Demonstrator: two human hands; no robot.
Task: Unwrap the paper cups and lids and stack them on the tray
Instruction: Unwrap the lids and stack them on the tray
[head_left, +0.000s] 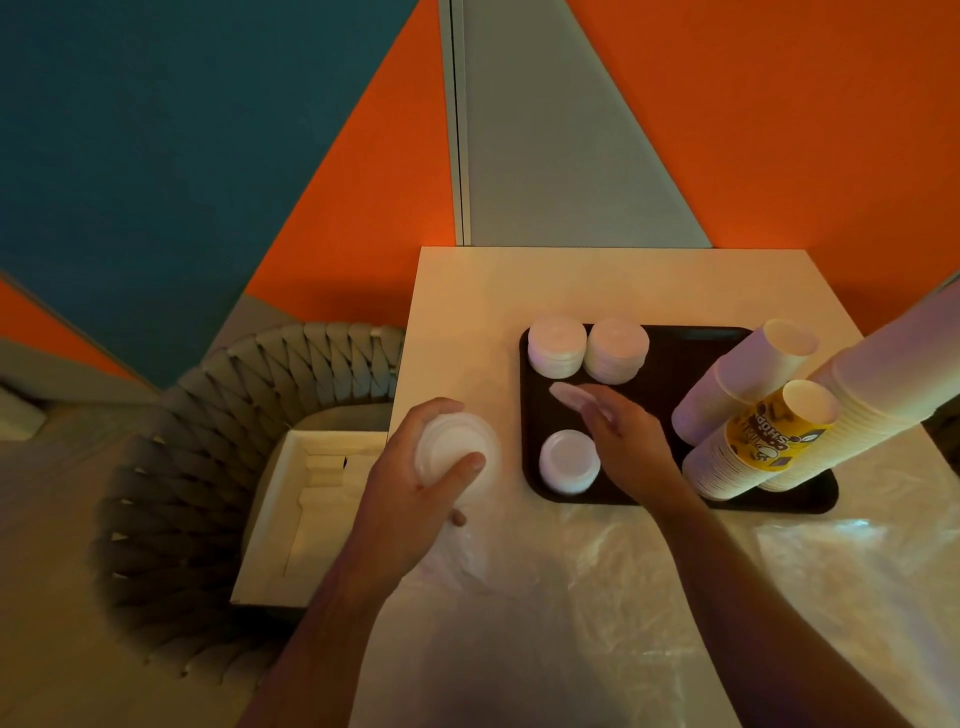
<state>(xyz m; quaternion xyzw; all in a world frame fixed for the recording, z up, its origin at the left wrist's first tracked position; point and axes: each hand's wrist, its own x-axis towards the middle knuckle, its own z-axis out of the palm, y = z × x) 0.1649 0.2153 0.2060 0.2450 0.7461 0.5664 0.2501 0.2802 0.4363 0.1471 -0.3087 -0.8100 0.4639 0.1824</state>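
Three stacks of lids (569, 461) sit on the dark tray (675, 358) already, next to the tall cup stacks (748, 415). Your left hand (415, 483) grips another bunch of lids (452, 452) just off the tray's left edge. Your right hand (623, 436) pinches a single lid (569, 393) over the tray.

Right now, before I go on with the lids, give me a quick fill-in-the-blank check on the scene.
1. The left hand grips a stack of ____.
2. Lid stacks already standing on the dark tray: ____.
3. The right hand holds a single lid above the ____.
4. The printed cups are mainly ____.

Missing: lids; three; tray; yellow
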